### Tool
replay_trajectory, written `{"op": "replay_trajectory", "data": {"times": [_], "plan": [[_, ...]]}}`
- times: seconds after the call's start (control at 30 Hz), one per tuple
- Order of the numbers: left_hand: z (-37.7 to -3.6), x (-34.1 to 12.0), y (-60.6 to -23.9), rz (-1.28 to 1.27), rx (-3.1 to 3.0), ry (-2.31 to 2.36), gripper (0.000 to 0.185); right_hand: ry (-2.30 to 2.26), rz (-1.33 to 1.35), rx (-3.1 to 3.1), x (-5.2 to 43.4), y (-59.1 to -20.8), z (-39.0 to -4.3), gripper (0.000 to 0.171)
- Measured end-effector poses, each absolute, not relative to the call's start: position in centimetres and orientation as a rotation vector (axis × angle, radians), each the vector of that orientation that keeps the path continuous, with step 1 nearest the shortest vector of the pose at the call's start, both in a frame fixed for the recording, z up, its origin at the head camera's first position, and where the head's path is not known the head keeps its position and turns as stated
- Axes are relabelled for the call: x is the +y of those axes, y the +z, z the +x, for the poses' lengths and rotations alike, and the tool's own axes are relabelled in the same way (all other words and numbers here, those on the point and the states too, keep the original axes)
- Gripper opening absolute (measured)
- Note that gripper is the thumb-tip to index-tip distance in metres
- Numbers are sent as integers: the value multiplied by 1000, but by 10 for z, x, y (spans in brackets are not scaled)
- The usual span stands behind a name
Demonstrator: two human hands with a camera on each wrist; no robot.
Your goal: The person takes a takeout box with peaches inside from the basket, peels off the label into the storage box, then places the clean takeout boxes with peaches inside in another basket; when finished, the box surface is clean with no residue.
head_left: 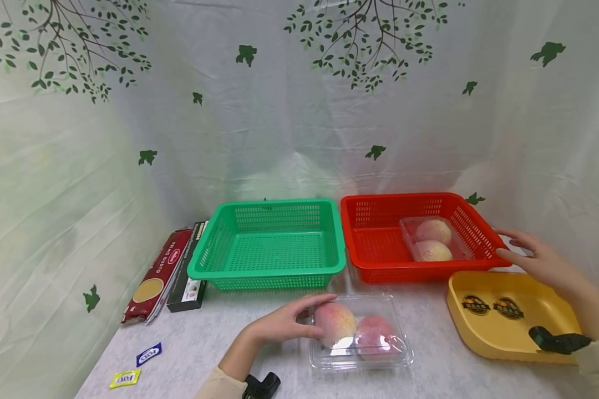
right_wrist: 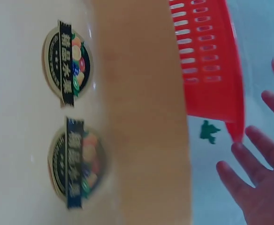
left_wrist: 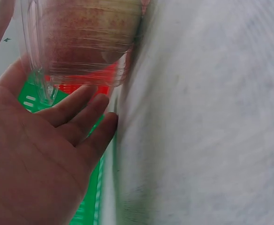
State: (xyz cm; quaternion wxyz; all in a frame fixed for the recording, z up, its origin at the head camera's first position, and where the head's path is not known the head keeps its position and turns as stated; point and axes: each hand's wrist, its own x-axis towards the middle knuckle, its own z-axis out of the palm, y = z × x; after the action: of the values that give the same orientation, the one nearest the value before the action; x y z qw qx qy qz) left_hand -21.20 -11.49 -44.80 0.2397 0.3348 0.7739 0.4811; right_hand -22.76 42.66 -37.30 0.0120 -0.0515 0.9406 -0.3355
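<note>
A clear plastic clamshell box with two pink-yellow peaches lies on the table. My left hand is at its left side, index finger by the back corner and thumb at the side wall. The left wrist view shows this hand's lower fingers loosely extended below the box. At the right end of the red basket, my right hand reaches toward the rim with fingers spread and nothing in its grasp. Inside that basket sits another clear box with two peaches.
A green basket stands left of the red one. In front of the red basket is a yellow tray with two round stickers. Farther left lie a dark red packet, a black box, a blue sachet and a yellow sachet.
</note>
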Motion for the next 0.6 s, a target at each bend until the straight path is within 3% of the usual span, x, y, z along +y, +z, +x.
{"op": "replay_trajectory", "data": {"times": [0.33, 0.6], "plan": [[-212, -113, -449, 937, 2053, 1399, 66, -1123, -152, 2709, 424, -390, -248, 93], [-203, -104, -440, 831, 2133, 1440, 60, -1138, -154, 2703, 425, -395, -248, 97]]}}
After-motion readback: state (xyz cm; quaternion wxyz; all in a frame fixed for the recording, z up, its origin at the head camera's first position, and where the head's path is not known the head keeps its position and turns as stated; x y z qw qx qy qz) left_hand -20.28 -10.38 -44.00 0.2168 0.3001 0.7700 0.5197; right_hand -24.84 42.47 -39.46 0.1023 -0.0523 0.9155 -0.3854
